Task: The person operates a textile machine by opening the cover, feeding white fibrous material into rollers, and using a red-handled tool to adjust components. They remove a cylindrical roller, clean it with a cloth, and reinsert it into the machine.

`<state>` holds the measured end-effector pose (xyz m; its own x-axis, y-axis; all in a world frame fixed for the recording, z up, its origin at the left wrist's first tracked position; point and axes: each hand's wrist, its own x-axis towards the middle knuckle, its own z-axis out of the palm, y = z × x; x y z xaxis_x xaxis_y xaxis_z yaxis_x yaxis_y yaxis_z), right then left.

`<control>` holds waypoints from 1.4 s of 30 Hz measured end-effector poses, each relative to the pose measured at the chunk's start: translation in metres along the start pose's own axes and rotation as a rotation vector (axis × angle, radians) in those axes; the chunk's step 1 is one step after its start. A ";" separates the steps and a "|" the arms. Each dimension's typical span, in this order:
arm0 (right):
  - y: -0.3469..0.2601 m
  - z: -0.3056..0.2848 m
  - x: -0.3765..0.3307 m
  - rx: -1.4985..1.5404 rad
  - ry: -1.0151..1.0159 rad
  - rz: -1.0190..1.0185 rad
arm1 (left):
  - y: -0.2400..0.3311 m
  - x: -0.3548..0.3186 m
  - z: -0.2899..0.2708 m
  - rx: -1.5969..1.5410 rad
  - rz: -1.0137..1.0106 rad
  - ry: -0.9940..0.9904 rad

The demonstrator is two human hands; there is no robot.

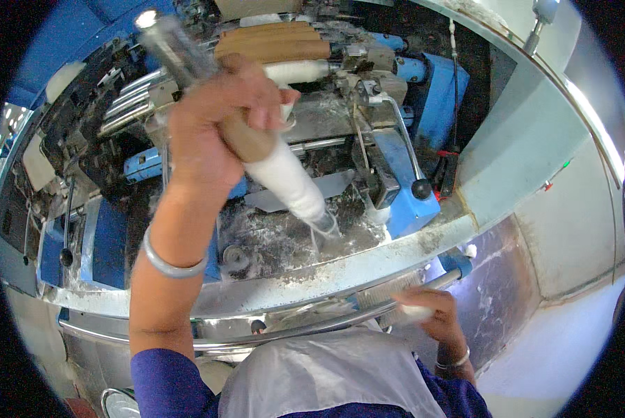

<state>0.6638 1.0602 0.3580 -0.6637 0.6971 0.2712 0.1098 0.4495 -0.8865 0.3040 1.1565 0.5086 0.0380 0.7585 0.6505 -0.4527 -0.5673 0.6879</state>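
My left hand (222,118) is raised over the machine, its fingers wrapped round a tilted roller. This roller (250,143) has a brown middle and a shiny metal upper end blurred by motion. White fibre (291,181) is wound thickly round its lower part, and the lower tip looks shiny, near the machine's dusty bed (277,237). My right hand (438,313) is low at the right, beside the chrome rail, closed on a white fibre tuft (417,312). Its fingers are somewhat smeared.
Brown rollers (274,42) lie across the back of the machine. A crank lever (403,139) with a black knob stands at the right, by a blue block (410,209). A pale front ledge (284,289) and curved chrome rail (354,320) run between the machine and my apron.
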 end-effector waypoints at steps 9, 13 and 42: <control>0.164 0.074 -0.080 -0.014 -0.007 0.679 | -0.038 -0.004 0.025 0.005 -0.280 -0.157; 0.161 0.095 -0.023 -0.037 -0.102 0.564 | -0.035 -0.001 0.028 -0.084 -0.359 -0.371; 0.031 0.033 0.025 -0.270 -1.003 0.492 | 0.011 -0.160 0.044 0.283 -0.007 0.321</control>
<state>0.6260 1.0731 0.3251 -0.7822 0.1259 -0.6102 0.5951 0.4412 -0.6718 0.3325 1.0146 0.4263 -0.2597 0.7985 0.5431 -0.1891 -0.5935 0.7823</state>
